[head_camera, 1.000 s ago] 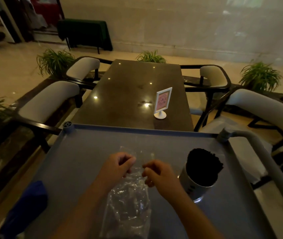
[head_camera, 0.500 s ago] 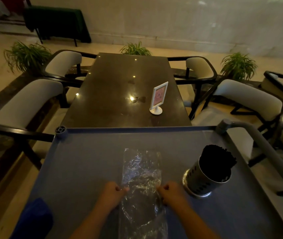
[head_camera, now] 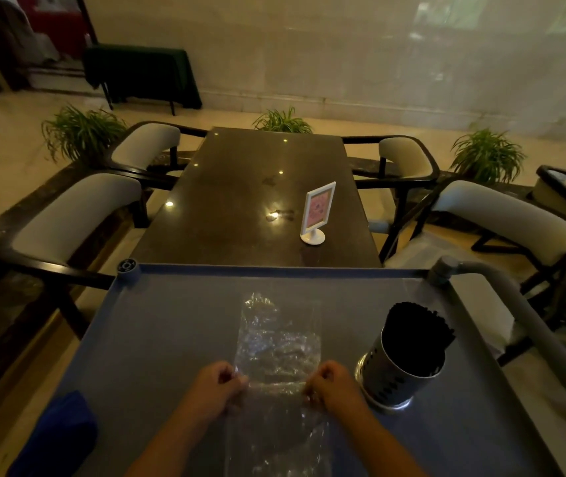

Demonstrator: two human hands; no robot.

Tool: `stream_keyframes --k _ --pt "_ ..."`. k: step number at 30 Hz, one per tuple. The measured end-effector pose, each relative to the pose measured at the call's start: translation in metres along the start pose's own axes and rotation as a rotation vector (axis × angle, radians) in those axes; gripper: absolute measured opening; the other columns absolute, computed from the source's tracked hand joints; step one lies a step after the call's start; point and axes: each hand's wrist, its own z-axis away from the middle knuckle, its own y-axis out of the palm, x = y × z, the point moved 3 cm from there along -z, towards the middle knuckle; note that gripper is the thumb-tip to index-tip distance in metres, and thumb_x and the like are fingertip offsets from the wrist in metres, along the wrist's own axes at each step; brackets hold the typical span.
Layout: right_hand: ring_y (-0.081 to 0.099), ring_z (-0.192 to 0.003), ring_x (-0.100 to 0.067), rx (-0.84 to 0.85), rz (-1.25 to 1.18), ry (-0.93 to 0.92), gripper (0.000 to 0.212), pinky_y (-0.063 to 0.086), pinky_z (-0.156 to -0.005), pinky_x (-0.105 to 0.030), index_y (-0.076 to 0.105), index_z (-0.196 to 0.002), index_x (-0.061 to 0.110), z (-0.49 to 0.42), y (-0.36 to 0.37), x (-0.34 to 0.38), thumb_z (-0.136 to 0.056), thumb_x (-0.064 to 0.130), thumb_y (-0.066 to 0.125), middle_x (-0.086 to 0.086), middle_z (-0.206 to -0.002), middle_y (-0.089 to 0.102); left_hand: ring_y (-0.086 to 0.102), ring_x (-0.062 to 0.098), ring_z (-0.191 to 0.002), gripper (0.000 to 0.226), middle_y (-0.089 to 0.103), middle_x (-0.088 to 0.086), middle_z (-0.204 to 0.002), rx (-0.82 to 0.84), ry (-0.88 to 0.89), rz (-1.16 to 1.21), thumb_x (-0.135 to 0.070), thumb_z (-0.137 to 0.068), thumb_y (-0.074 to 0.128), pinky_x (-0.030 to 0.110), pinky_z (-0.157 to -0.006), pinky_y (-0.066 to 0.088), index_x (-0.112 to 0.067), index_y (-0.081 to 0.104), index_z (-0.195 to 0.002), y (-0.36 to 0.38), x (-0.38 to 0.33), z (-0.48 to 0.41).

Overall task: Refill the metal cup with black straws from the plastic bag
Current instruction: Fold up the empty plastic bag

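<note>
Seen from above, looking down at a grey-blue cart top serving as the bench [head_camera: 171, 339]; lying flat along its middle, a clear, crinkled plastic bag [head_camera: 276, 342], seemingly empty and stretched away from the viewer; left hand [head_camera: 214, 385] pinching the bag's left edge, right hand [head_camera: 333, 383] pinching its right edge, fingers curled, both set roughly midway along its length; just right of the bag, touching neither it nor the right hand, a perforated shiny metal cup [head_camera: 395, 373], leaning slightly, packed with black straws [head_camera: 419, 330]; at the near left corner, a dark blue cloth [head_camera: 58, 435]; beyond the bench, a dark polished dining table [head_camera: 240, 201] carrying a small white-framed pink sign [head_camera: 317, 211].

Judged nearly finished, cup already full; best done now by keeping both pinches level, folding the film evenly, and steering clear of the cup to avoid tipping it.
</note>
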Motion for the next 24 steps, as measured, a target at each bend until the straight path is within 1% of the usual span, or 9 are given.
stream_keyframes --k 2,4,6,9,13,15,17,20,24 --pt "0.058 -0.049 -0.017 0.014 -0.169 -0.007 0.015 0.048 -0.043 -0.025 0.052 -0.097 0.002 0.005 -0.007 0.008 -0.088 -0.005 0.061 -0.017 -0.074 0.063 0.065 0.025 -0.056 0.018 0.069 0.015 -0.064 0.01 0.003 0.156 -0.003 -0.091 0.066 0.028 -0.045 0.048 -0.007 0.058 -0.076 0.003 -0.005 0.006" --pt "0.06 -0.055 -0.018 0.086 -0.224 -0.028 0.021 0.049 -0.045 -0.024 0.055 -0.104 0.005 0.011 -0.012 0.011 -0.087 0.002 0.066 -0.016 -0.081 0.064 0.065 0.026 -0.057 0.017 0.069 0.016 -0.067 -0.006 0.034 0.241 -0.003 -0.091 0.066 0.029 -0.045 0.049 -0.007 0.059 -0.076 0.006 -0.008 0.01" --pt "0.059 -0.053 -0.013 0.162 -0.204 -0.086 0.012 0.051 -0.049 -0.022 0.059 -0.095 0.003 0.017 -0.014 0.01 -0.088 0.008 0.068 -0.009 -0.072 0.063 0.067 0.025 -0.058 0.013 0.072 0.016 -0.069 -0.009 0.063 0.233 -0.006 -0.091 0.066 0.03 -0.048 0.051 -0.007 0.06 -0.079 0.008 -0.01 0.013" --pt "0.055 -0.051 -0.013 0.163 -0.211 -0.122 0.017 0.052 -0.053 -0.026 0.057 -0.082 0.002 0.02 -0.022 0.007 -0.087 0.014 0.069 -0.005 -0.061 0.056 0.066 0.019 -0.053 0.012 0.074 0.013 -0.068 -0.016 0.089 0.202 -0.008 -0.09 0.069 0.028 -0.047 0.051 -0.005 0.062 -0.08 0.008 -0.012 0.016" --pt "0.05 -0.054 -0.015 0.155 -0.253 -0.166 0.019 0.051 -0.055 -0.026 0.058 -0.081 0.0 0.024 -0.032 0.007 -0.088 0.015 0.068 -0.01 -0.065 0.054 0.061 0.015 -0.045 0.012 0.069 0.009 -0.059 -0.011 0.136 0.186 -0.009 -0.089 0.07 0.025 -0.044 0.049 -0.005 0.064 -0.08 0.008 -0.015 0.023" --pt "0.05 -0.055 -0.014 0.137 -0.274 -0.189 0.02 0.05 -0.054 -0.025 0.06 -0.08 -0.001 0.026 -0.034 0.008 -0.091 0.015 0.063 -0.011 -0.069 0.059 0.058 0.015 -0.043 0.013 0.067 0.007 -0.056 -0.018 0.155 0.169 -0.009 -0.09 0.068 0.025 -0.042 0.048 -0.002 0.062 -0.081 0.006 -0.019 0.027" --pt "0.05 -0.057 -0.015 0.12 -0.273 -0.21 0.022 0.047 -0.055 -0.026 0.061 -0.08 -0.001 0.028 -0.035 0.008 -0.093 0.017 0.06 -0.006 -0.068 0.064 0.055 0.013 -0.041 0.014 0.065 0.005 -0.054 0.006 0.174 0.106 -0.011 -0.092 0.067 0.025 -0.04 0.046 -0.003 0.061 -0.082 0.005 -0.023 0.03" --pt "0.05 -0.054 -0.013 0.171 -0.269 -0.207 0.023 0.045 -0.056 -0.032 0.059 -0.083 -0.001 0.03 -0.035 0.01 -0.093 0.02 0.06 -0.003 -0.062 0.058 0.051 0.011 -0.042 0.015 0.062 0.001 -0.053 0.046 0.204 0.077 -0.017 -0.094 0.063 0.024 -0.042 0.044 -0.007 0.06 -0.083 0.006 -0.03 0.036" --pt "0.049 -0.049 -0.007 0.247 -0.223 -0.19 0.021 0.045 -0.049 -0.024 0.067 -0.098 -0.003 0.029 -0.034 0.015 -0.093 0.016 0.061 0.006 -0.056 0.057 0.054 0.013 -0.048 0.021 0.062 0.002 -0.059 0.092 0.215 0.149 -0.029 -0.09 0.066 0.026 -0.047 0.045 -0.008 0.063 -0.091 0.006 -0.043 0.042"
